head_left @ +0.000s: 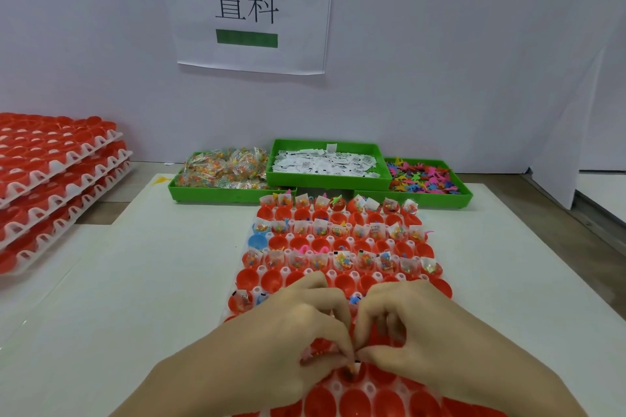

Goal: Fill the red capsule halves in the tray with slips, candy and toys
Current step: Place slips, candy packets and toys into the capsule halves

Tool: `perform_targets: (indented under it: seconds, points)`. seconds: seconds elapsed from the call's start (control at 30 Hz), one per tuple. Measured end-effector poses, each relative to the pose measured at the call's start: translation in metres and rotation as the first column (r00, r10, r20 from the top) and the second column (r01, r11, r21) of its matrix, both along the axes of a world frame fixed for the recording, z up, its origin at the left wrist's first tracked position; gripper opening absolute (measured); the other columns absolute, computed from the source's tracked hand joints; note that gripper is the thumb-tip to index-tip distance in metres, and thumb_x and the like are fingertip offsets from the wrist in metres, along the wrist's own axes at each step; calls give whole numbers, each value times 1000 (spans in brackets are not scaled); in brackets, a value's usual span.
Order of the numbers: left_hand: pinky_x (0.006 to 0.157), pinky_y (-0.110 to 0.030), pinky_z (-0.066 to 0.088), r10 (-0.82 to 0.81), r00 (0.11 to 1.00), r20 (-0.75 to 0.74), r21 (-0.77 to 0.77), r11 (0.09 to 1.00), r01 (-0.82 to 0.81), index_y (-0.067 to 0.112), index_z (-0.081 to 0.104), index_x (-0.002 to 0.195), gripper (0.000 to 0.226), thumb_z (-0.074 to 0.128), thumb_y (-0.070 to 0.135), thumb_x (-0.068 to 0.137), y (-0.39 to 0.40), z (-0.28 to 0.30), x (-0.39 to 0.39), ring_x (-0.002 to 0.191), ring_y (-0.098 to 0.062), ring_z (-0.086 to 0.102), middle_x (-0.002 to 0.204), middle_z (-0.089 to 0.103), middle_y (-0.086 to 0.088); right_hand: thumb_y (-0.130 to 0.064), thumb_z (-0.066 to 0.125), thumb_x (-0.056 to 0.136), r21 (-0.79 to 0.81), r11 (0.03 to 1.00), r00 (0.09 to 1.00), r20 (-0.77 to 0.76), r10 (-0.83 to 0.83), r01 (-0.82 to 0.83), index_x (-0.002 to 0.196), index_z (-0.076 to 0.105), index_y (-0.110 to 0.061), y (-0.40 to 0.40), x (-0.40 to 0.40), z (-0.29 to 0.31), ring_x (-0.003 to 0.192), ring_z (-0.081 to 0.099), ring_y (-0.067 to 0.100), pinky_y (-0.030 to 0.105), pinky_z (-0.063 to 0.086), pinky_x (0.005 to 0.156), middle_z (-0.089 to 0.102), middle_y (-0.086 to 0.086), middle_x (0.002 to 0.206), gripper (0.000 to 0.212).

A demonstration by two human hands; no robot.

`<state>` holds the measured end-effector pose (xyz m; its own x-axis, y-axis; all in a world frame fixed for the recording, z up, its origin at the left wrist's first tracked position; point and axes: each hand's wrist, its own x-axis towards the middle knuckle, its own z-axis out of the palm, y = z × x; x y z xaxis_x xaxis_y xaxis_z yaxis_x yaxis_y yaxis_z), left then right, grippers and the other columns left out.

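Over the near rows of the white plastic tray [262, 270] of red capsule halves [277, 243], the left hand [271, 342] and the right hand [423, 338] meet fingertip to fingertip, fingers curled, together pinching a small candy packet [349, 372] above one half.

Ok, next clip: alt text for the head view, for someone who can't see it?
Two hands, left hand and right hand, meet fingertip to fingertip over a white tray of red capsule halves, pinching something small. Alternate far rows already hold candy bags and slips. Behind sit three green bins: candy, slips and toys.
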<state>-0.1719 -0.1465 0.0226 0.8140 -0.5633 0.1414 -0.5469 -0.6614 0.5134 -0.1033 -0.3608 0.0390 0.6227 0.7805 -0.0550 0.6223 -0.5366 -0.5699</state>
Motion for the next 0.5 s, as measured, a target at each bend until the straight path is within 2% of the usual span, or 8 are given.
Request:
perform_targets:
  seconds: [0.03, 0.07, 0.17, 0.27, 0.33, 0.43, 0.5]
  points:
    - [91, -12, 37, 34, 998, 54, 54, 998, -37, 33, 78, 105, 13, 67, 36, 99, 6, -1, -2, 104, 1, 41, 104, 59, 22, -28, 77, 83, -8, 1000, 999, 37, -3, 3, 84, 73, -36, 0, 0, -2, 86, 57, -1, 14, 43, 69, 61, -21, 96, 10]
    - [92, -14, 39, 59, 993, 98, 32, 998, -62, 33, 78, 105, 13, 67, 36, 99, 14, 1, 1, 105, 0, 43, 103, 58, 22, -31, 77, 84, -20, 1000, 998, 63, -3, 4, 87, 72, -38, 0, 1, -4, 90, 54, -1, 15, 42, 70, 58, -20, 99, 9]
    - [93, -21, 43, 1, 999, 49, 24, 1000, -2, 32, 80, 105, 18, 64, 39, 101, -3, 0, 2, 108, -6, 48, 105, 65, 23, -41, 79, 84, -11, 1000, 998, 61, 26, -25, 91, 75, -44, -3, 3, -2, 89, 56, 1, 17, 45, 70, 59, -18, 100, 8]
    - [91, -24, 46, 40, 999, -33, -47, 998, -41, 31, 81, 105, 23, 63, 44, 101, 14, 10, 7, 108, -11, 54, 103, 73, 22, -37, 79, 87, 242, 970, 999, -41, -15, 24, 90, 79, -40, -6, 9, 5, 73, 61, 5, 16, 47, 63, 67, -13, 94, 4]
    - [89, -26, 49, 37, 991, -128, -82, 996, -47, 33, 81, 107, 22, 63, 45, 101, 18, 14, 8, 105, -14, 58, 102, 75, 20, -32, 74, 92, 399, 912, 994, -90, -65, 96, 92, 79, -37, -7, 13, 8, 75, 65, 6, 15, 50, 65, 72, -11, 90, 6]
    - [82, -23, 52, 125, 985, -114, -195, 970, -146, 34, 81, 108, 20, 63, 42, 102, 31, 22, 20, 97, -14, 66, 97, 76, 15, -29, 68, 96, 474, 858, 980, -103, -171, 200, 92, 79, -33, -8, 24, 5, 84, 71, 12, 30, 57, 76, 76, -8, 90, 14]
    - [73, -17, 51, 293, 954, -69, -306, 903, -300, 33, 81, 104, 19, 63, 36, 102, 46, 20, 40, 86, -9, 69, 92, 77, 12, -24, 66, 98, 497, 831, 968, -110, -225, 250, 89, 80, -30, -9, 31, 2, 84, 73, 11, 27, 57, 76, 77, -8, 86, 17]
